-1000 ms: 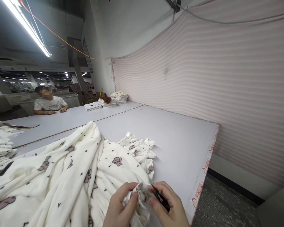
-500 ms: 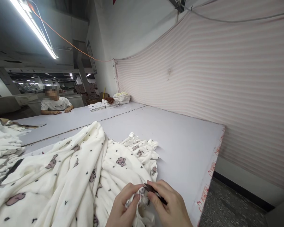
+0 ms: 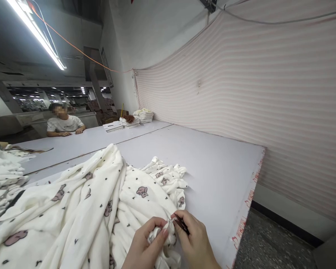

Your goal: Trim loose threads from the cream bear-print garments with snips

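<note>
White fleecy fabric (image 3: 95, 209) with mauve animal prints and small dark marks lies heaped on the table in front of me. My left hand (image 3: 149, 243) pinches a bunched, gathered edge of this fabric between thumb and fingers. Close beside it, my right hand (image 3: 194, 237) is closed around small dark thread snips (image 3: 182, 225). The tips of the snips are at the bunched fabric, between my two hands. Whether the blades are closed on a thread is too small to tell.
The pale table (image 3: 212, 179) has a taped right edge. At left lies another pile of white fabric (image 3: 2, 175). Stacks of folded cloth (image 3: 142, 116) stand at the far end. A person (image 3: 65, 123) leans on the table's far side. A striped cloth (image 3: 240, 82) hangs along the wall.
My right hand has turned a little and shifted slightly left, bringing the snips more steeply against the bunched fabric. My left hand keeps its pinch.
</note>
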A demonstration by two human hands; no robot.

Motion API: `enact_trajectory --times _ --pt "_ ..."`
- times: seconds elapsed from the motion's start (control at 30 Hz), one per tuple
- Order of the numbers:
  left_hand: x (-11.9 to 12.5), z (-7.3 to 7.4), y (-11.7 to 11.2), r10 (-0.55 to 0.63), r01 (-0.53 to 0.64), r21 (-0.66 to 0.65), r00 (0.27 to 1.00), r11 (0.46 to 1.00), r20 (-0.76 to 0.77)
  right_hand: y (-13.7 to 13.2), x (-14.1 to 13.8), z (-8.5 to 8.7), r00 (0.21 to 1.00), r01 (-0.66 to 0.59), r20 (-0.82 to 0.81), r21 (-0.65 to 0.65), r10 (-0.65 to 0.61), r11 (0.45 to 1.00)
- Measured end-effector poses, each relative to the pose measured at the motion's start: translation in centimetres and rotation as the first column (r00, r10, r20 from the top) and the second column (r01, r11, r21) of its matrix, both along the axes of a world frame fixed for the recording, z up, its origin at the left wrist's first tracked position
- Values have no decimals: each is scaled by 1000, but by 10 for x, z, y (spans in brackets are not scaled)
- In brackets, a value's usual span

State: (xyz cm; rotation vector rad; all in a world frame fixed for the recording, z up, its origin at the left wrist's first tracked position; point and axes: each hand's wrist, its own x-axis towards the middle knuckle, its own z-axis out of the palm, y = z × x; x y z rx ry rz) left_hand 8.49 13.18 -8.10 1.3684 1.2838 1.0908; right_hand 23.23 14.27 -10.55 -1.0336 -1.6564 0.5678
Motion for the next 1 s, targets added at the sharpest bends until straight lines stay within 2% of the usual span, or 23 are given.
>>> enact_trajectory --times 0.1,0.2,0.27,0.4,0.63,0.8,0.93,1.0 --pt "-1 3 0 9 -8 40 999 999 -31 3 -5 1 997 -16 -75 -99 9 995" --pt "-1 6 1 -8 6 -44 1000 999 -26 2 -5 5 978 -79 -208 -218 33 973" --pt "0 8 1 15 -12 -105 999 994 29 0 1 8 964 -131 -258 -237 68 963" --pt "3 14 -2 62 -45 -129 989 991 131 -5 15 9 980 -152 -163 -228 116 962" --pt "6 18 2 17 -19 -82 1000 996 -24 -2 16 15 988 -136 -111 -270 110 953" --pt "5 21 2 -12 8 -72 998 997 -59 -2 17 15 987 -117 -141 -271 81 955" --pt "9 26 5 -121 118 -88 992 989 -31 5 9 16 933 -203 -353 -364 67 909" --pt "7 35 13 -85 83 -112 996 990 -12 12 2 21 890 -241 -452 -342 67 908"
